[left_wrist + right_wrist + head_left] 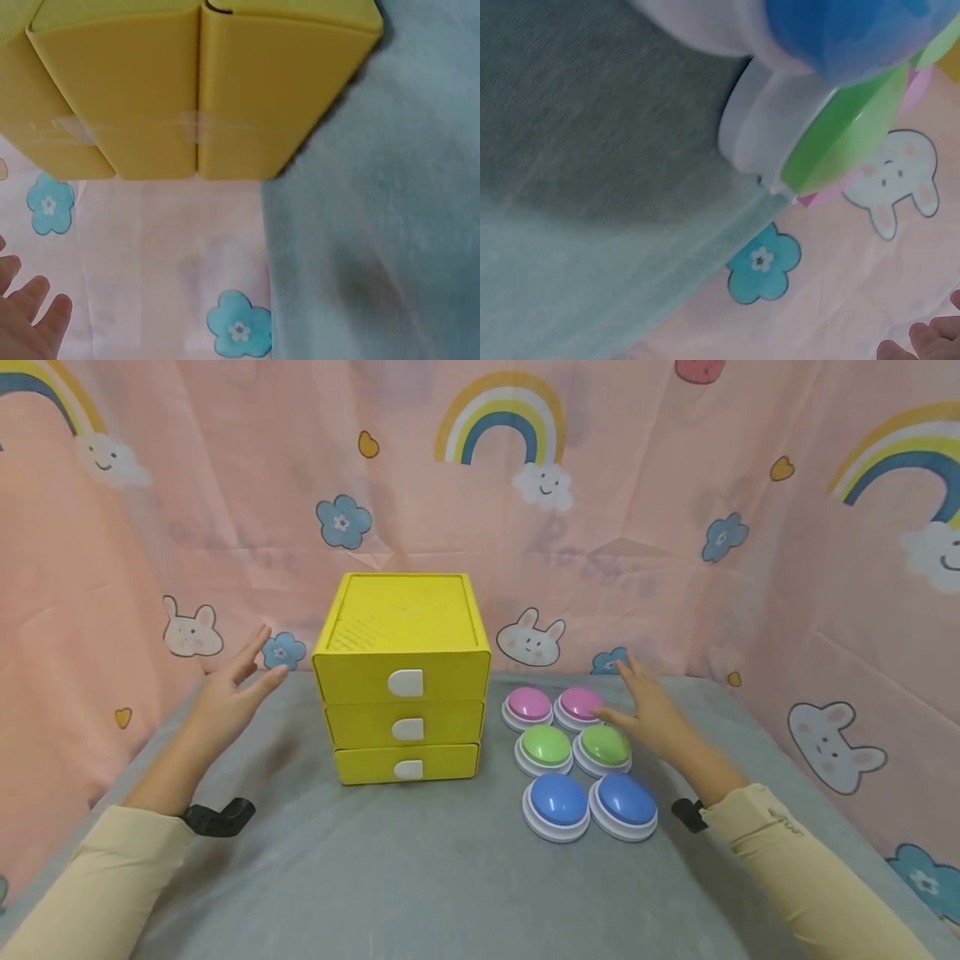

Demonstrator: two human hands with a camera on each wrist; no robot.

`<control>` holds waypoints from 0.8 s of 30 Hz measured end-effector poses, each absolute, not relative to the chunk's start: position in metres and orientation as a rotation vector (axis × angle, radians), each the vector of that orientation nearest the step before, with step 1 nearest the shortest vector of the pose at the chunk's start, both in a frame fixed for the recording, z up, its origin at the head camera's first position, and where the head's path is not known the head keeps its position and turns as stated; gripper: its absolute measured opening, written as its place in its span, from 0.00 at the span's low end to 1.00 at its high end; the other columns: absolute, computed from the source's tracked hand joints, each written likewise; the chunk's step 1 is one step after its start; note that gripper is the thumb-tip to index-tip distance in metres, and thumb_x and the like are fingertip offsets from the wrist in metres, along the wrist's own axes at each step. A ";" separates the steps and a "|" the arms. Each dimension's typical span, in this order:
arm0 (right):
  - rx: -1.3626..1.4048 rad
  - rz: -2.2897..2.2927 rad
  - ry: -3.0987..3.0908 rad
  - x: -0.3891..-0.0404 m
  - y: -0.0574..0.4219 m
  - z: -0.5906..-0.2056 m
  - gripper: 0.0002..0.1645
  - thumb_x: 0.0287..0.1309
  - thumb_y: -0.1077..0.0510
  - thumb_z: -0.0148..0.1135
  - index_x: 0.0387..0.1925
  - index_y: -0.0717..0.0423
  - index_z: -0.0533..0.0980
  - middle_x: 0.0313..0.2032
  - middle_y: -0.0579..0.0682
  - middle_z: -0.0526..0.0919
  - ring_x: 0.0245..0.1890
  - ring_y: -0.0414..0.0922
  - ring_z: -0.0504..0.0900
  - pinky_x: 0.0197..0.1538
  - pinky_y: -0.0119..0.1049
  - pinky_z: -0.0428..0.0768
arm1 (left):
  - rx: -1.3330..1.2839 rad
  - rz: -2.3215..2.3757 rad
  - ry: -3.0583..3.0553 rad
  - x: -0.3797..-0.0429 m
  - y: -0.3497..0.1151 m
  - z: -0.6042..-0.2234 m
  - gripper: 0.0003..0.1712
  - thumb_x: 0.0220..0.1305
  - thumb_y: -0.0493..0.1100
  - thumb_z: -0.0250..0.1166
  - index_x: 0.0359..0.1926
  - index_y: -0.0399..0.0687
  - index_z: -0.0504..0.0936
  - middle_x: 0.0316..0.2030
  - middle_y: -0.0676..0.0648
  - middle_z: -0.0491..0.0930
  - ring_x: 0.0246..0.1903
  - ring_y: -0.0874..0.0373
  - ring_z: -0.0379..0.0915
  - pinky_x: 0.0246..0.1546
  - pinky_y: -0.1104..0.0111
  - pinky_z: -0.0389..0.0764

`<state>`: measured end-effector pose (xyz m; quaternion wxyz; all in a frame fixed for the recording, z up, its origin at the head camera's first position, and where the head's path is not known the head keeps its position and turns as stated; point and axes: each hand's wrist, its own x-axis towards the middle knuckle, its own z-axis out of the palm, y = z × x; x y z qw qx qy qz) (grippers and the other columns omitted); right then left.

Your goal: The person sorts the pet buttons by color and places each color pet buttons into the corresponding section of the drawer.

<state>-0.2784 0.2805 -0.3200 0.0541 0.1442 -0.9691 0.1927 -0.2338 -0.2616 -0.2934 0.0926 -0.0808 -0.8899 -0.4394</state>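
Note:
A yellow three-drawer cabinet (pixel 401 677) with white handles stands on the grey-covered table, its drawers closed. To its left my left hand (pixel 228 697) hovers with extended fingers, touching nothing. Right of the cabinet are several round push buttons on white bases, in pairs: pink (pixel 529 703) at the back, green (pixel 546 746) in the middle, blue (pixel 559 799) in front. My right hand (pixel 660 714) is raised beside the right-hand pink and green buttons, fingers extended and holding nothing. Fingertips of each hand show at the lower corners of the wrist views.
Grey cloth (pixel 420 877) covers the table. A pink patterned curtain (pixel 637 510) with rainbows, rabbits and flowers hangs behind and along both sides. Black wrist straps (pixel 219 818) sit at both sleeves.

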 end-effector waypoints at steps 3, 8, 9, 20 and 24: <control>0.439 0.595 -2.949 -0.277 0.276 -0.318 0.59 0.65 0.36 0.60 0.78 0.63 0.40 0.78 0.63 0.32 0.77 0.68 0.39 0.72 0.72 0.46 | -0.269 -1.340 -2.594 -0.235 -0.258 -0.293 0.40 0.74 0.59 0.53 0.78 0.73 0.42 0.79 0.62 0.35 0.76 0.34 0.42 0.66 0.32 0.59; 0.471 0.652 -2.947 -0.272 0.264 -0.314 0.60 0.65 0.36 0.60 0.79 0.61 0.40 0.79 0.61 0.31 0.76 0.70 0.40 0.71 0.73 0.47 | -0.316 -1.393 -2.537 -0.234 -0.255 -0.291 0.39 0.76 0.54 0.53 0.79 0.68 0.44 0.80 0.54 0.38 0.76 0.33 0.43 0.67 0.33 0.57; 0.477 0.662 -2.946 -0.270 0.261 -0.314 0.60 0.64 0.35 0.60 0.79 0.60 0.40 0.79 0.60 0.31 0.76 0.69 0.40 0.71 0.73 0.48 | -0.322 -1.410 -2.535 -0.233 -0.254 -0.291 0.39 0.76 0.54 0.53 0.79 0.69 0.44 0.80 0.53 0.39 0.76 0.34 0.43 0.68 0.33 0.56; 0.527 0.767 -2.940 -0.256 0.235 -0.317 0.60 0.62 0.33 0.61 0.80 0.52 0.42 0.80 0.56 0.41 0.77 0.65 0.46 0.72 0.71 0.52 | -0.351 -1.589 -2.484 -0.220 -0.238 -0.297 0.36 0.76 0.55 0.52 0.79 0.67 0.48 0.78 0.44 0.51 0.77 0.46 0.44 0.73 0.41 0.54; 0.577 0.820 -2.914 -0.251 0.225 -0.315 0.59 0.61 0.35 0.63 0.80 0.49 0.42 0.79 0.56 0.44 0.77 0.64 0.47 0.72 0.70 0.52 | -0.370 -1.610 -2.449 -0.219 -0.236 -0.298 0.34 0.77 0.55 0.51 0.78 0.66 0.51 0.77 0.45 0.54 0.77 0.50 0.46 0.74 0.45 0.55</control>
